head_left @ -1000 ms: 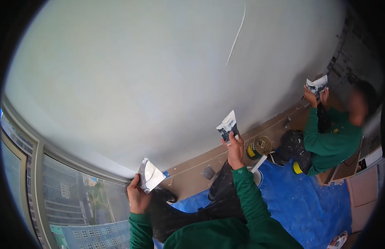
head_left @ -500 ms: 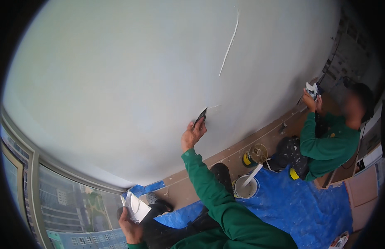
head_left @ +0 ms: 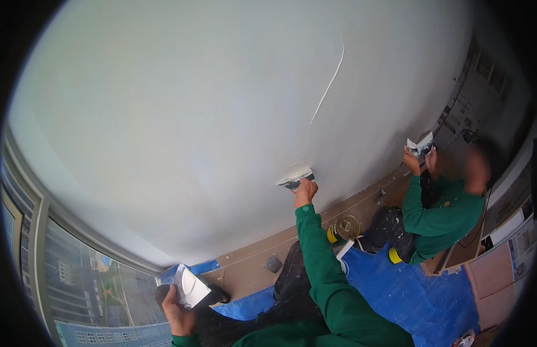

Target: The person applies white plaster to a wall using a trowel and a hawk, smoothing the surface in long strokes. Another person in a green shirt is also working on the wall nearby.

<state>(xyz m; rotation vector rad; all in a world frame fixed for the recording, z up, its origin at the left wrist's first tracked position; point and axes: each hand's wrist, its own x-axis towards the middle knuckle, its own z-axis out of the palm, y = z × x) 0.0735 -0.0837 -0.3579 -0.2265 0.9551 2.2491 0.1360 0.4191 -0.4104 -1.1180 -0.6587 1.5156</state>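
Note:
My right hand (head_left: 305, 191) grips a wide putty knife (head_left: 295, 179), its dark blade flat to the pale wall (head_left: 164, 127) and white filler along its upper edge. A faint smear of filler shows on the wall just above the blade. Higher up runs a thin curved line of white filler (head_left: 331, 81). Low on the left, my left hand (head_left: 179, 315) is closed round the dark handle of a broad filling blade (head_left: 191, 287) loaded with white filler, held away from the wall near the window.
At the right a crouching co-worker (head_left: 448, 217) in green holds two filler-covered blades (head_left: 419, 144). Between us stand a tin (head_left: 346, 228) and a partly hidden bucket (head_left: 345, 257) on blue sheeting (head_left: 407, 295). A window (head_left: 100, 283) lies at the lower left.
My right hand has moved right and slightly down, and its knife has turned from nearly edge-on to broadside on the wall. The view has shifted a little; my left hand keeps its hold.

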